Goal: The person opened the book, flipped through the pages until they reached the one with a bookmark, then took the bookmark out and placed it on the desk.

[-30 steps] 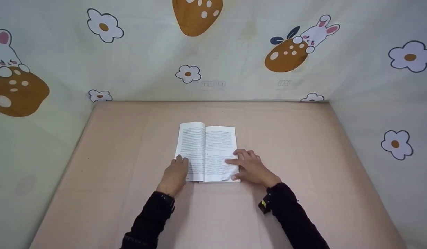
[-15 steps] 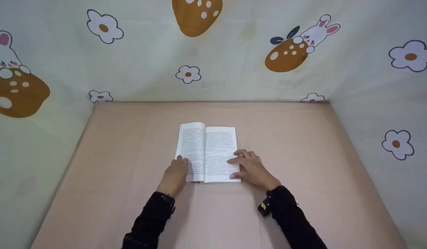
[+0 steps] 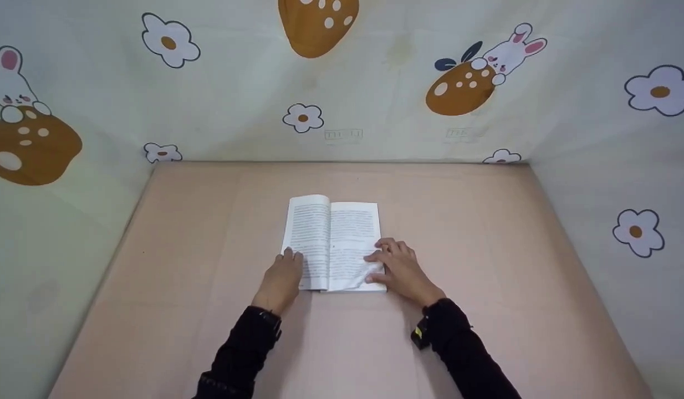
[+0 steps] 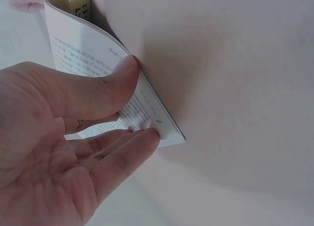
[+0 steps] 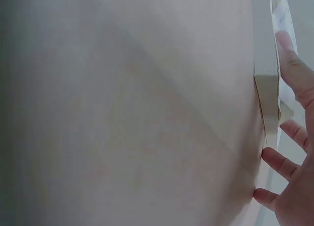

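An open paperback book (image 3: 353, 233) with printed text lies on the table, its left pages bowed up near the spine. My left hand (image 3: 280, 279) rests on the lower left page; in the left wrist view its thumb (image 4: 110, 86) and fingertips (image 4: 153, 134) press the page near its edges, with a gap between them. At the lower right of the book is my right hand (image 3: 406, 271), fingers spread. Its thumb touches the bottom corner of the right page, which is bent up, while other fingers touch the book's side (image 5: 267, 105) and the table.
The book lies on a pinkish-beige table (image 3: 209, 221). Pale cloth walls (image 3: 375, 83) printed with flowers and rabbits stand behind and on both sides. Dark sleeves cover both forearms, and a small black device (image 3: 420, 334) sits at the right wrist.
The lower corner of the right page was lifted, lay flat half a second ago, and is bent up again under the right thumb. The left hand stays in place.
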A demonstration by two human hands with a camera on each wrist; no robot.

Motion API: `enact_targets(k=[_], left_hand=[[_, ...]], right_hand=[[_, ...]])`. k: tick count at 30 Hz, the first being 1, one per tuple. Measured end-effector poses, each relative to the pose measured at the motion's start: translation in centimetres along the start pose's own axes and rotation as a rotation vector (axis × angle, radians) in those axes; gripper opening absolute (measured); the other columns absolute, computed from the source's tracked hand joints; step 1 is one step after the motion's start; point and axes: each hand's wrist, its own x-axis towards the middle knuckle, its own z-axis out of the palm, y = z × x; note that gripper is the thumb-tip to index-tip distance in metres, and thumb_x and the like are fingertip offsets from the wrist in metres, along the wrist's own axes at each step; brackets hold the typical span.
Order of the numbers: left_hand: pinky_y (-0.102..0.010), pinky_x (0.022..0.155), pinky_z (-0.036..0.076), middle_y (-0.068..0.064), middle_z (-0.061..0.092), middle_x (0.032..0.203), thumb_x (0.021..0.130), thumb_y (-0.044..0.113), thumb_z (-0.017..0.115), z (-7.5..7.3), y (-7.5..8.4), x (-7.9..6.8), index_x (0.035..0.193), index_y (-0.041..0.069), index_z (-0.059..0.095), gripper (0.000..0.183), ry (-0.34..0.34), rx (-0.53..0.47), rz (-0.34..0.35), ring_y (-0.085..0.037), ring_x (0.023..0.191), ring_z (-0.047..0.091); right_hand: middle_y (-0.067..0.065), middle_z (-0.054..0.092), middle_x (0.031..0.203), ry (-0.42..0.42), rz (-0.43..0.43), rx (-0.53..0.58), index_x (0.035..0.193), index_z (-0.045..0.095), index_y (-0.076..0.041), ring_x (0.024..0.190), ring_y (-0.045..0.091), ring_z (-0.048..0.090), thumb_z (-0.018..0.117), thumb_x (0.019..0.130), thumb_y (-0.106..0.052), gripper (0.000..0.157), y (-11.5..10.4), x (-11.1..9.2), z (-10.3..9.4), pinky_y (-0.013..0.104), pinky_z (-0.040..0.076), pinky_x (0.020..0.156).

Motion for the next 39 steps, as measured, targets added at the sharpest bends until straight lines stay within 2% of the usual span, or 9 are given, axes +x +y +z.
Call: enact_targets(k=[6,9,12,15,17,24,30,34,39], left_hand=[[-0.044,0.085,0.053,-0.036,0.043,0.13,0.079,-0.016,0.056,0.0,0.1,-0.1,0.124,-0.013,0.046,0.047,0.02,-0.041,0.018,-0.044,0.111,0.051],[-0.044,0.085,0.052,-0.036,0.043,0.129,0.079,-0.017,0.054,-0.1,0.0,-0.2,0.124,-0.013,0.046,0.046,0.02,-0.058,0.022,-0.044,0.11,0.05],[-0.044,0.086,0.051,-0.036,0.043,0.129,0.078,-0.017,0.056,-0.1,0.0,-0.3,0.124,-0.013,0.046,0.047,0.019,-0.051,0.022,-0.044,0.11,0.051],[-0.043,0.086,0.052,-0.036,0.043,0.129,0.077,-0.016,0.056,-0.2,0.0,-0.2,0.125,-0.012,0.046,0.049,0.018,-0.037,0.02,-0.043,0.11,0.051],[-0.043,0.085,0.052,-0.036,0.044,0.129,0.077,-0.016,0.056,-0.2,0.0,-0.2,0.124,-0.012,0.046,0.048,0.02,-0.036,0.022,-0.043,0.109,0.051],[-0.045,0.088,0.05,-0.036,0.042,0.13,0.078,-0.017,0.055,-0.4,-0.1,-0.3,0.124,-0.013,0.046,0.048,0.016,-0.06,0.027,-0.044,0.112,0.05],[-0.047,0.096,0.046,-0.036,0.041,0.132,0.078,-0.017,0.055,-0.6,-0.2,-0.5,0.126,-0.013,0.045,0.049,0.011,-0.092,0.03,-0.046,0.117,0.047],[-0.048,0.099,0.043,-0.035,0.042,0.131,0.075,-0.014,0.061,-0.7,-0.5,-0.4,0.126,-0.014,0.045,0.053,0.017,-0.118,0.026,-0.046,0.119,0.047],[-0.047,0.098,0.044,-0.032,0.046,0.13,0.078,-0.001,0.068,-0.5,-0.9,-0.3,0.124,-0.01,0.049,0.051,0.029,-0.18,0.008,-0.043,0.116,0.05]], right_hand=[[0.006,0.053,0.114,0.111,0.01,-0.046,0.1,0.07,-0.02,0.104,0.026,0.045,0.068,0.077,-0.041,0.031,-0.4,0.2,0.4,0.04,0.033,0.081],[0.006,0.051,0.112,0.145,0.022,-0.035,0.101,0.068,-0.018,0.101,0.025,0.045,0.068,0.078,-0.037,0.03,-0.6,0.1,0.6,0.037,0.033,0.08],[0.009,0.048,0.116,0.168,0.062,-0.004,0.116,0.059,-0.013,0.106,0.026,0.045,0.069,0.078,-0.036,0.046,-0.8,0.0,0.7,0.039,0.035,0.085],[0.014,0.046,0.125,0.183,0.129,0.055,0.135,0.042,-0.007,0.116,0.03,0.042,0.069,0.077,-0.04,0.072,-1.1,-0.1,0.6,0.044,0.036,0.093],[0.016,0.046,0.13,0.182,0.166,0.105,0.14,0.033,-0.004,0.122,0.031,0.04,0.068,0.077,-0.043,0.082,-1.3,-0.2,0.5,0.047,0.034,0.099],[0.011,0.042,0.141,0.105,0.129,0.257,0.135,0.046,-0.006,0.134,0.027,0.034,0.056,0.086,-0.048,0.066,-2.8,-0.7,0.3,0.047,0.028,0.111],[0.009,0.038,0.145,-0.028,0.038,0.317,0.142,0.037,-0.01,0.136,0.022,0.032,0.055,0.087,-0.049,0.07,-5.1,-0.8,0.4,0.04,0.03,0.112],[0.008,0.037,0.145,-0.109,-0.046,0.23,0.141,0.04,-0.014,0.135,0.021,0.034,0.056,0.088,-0.046,0.064,-6.4,-1.0,0.9,0.038,0.032,0.111],[0.003,0.035,0.149,-0.14,-0.146,0.035,0.139,0.043,-0.02,0.135,0.023,0.034,0.056,0.089,-0.043,0.056,-7.2,-0.9,1.8,0.043,0.029,0.112]])
